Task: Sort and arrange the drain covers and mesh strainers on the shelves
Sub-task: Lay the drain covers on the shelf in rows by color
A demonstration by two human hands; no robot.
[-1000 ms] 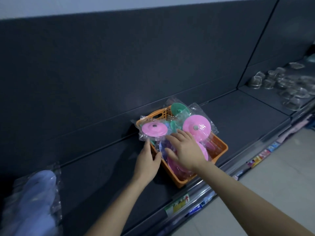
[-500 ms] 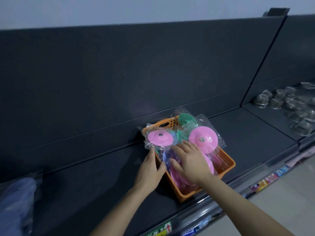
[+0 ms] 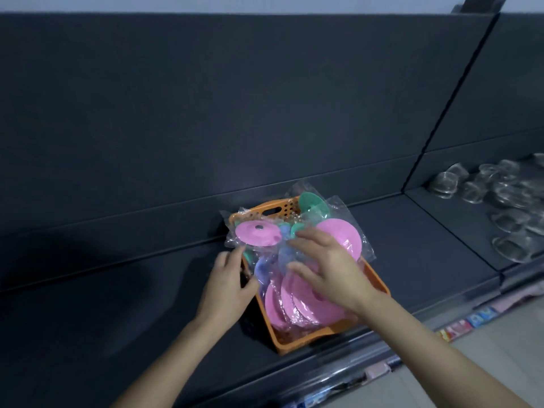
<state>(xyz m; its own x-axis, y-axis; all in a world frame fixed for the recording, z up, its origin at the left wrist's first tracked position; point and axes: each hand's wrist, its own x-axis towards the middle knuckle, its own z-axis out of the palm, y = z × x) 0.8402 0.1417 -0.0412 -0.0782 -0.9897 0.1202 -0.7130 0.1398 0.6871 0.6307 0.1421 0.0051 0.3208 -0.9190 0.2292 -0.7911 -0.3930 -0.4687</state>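
Head view
Basket [image 3: 306, 338]: orange, perforated, on the dark shelf [image 3: 412, 245]; long axis runs from shelf front to back panel.
Drain covers [image 3: 257, 233]: pink, green and blue discs in clear bags, heaped inside.
Left hand [image 3: 226, 285]: against the left rim; grip unclear.
Right hand [image 3: 329, 269]: fingers spread over the bags.
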